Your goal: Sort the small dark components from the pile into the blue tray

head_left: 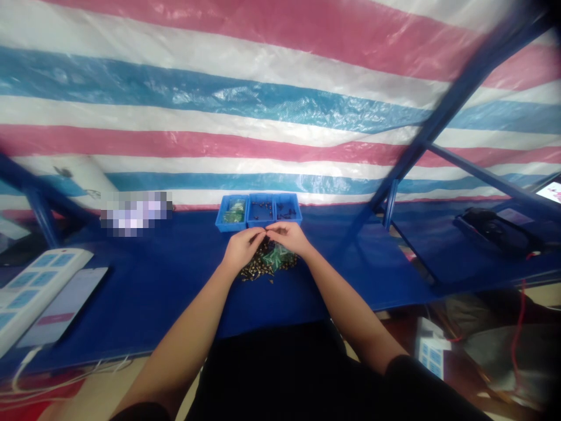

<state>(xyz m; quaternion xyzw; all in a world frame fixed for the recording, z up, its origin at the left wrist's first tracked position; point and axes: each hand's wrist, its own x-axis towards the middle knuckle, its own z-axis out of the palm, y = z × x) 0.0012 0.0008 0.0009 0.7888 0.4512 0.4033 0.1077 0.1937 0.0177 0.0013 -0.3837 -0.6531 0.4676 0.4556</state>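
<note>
My left hand [243, 248] and my right hand [289, 237] meet fingertip to fingertip, both pinched closed. Whatever lies between the fingers is too small to make out. Right below them a heap of small brass-coloured metal pieces [258, 270] is spread on the blue table [272, 307]. Among these pieces lies some green clear plastic [279, 256]. Just beyond my hands stand blue trays side by side. The left tray [219, 222] holds green packets [235, 211]; the other blue tray [252, 222], in two compartments, holds small dark parts [287, 214].
A white power strip [44, 272] and a phone [65, 307] with a plugged-in cable lie at the left. Blue metal frame bars [405, 158] rise at the right, before a striped plastic sheet [263, 111]. A black object [495, 231] lies on the right-hand surface.
</note>
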